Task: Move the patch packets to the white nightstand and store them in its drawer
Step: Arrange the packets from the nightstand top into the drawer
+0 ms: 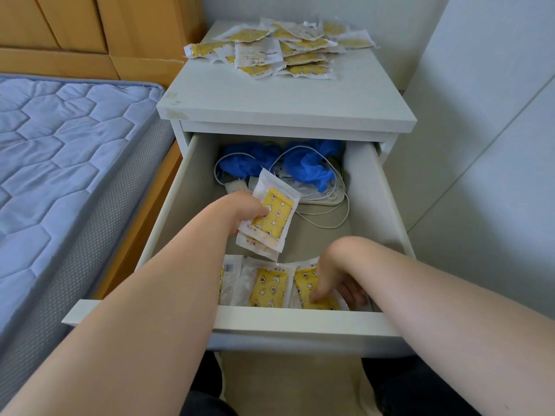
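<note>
The white nightstand [270, 106] stands with its drawer [300, 321] pulled wide. A heap of yellow-and-white patch packets [282, 51] lies at the back of its top. My left hand [246, 210] holds a small stack of packets [271, 217] above the drawer's middle. Several packets [268, 288] lie in a row along the drawer's front wall. My right hand [339, 283] reaches down into the front right corner, fingers pressing on the packet [306, 283] lying there.
At the drawer's back lie blue gloves [309, 165], white cables [327, 202] and a small white bottle [237, 186]. A bed with a blue quilted mattress [66, 151] stands to the left, a pale wall [480, 115] to the right, wooden panelling [90, 31] behind.
</note>
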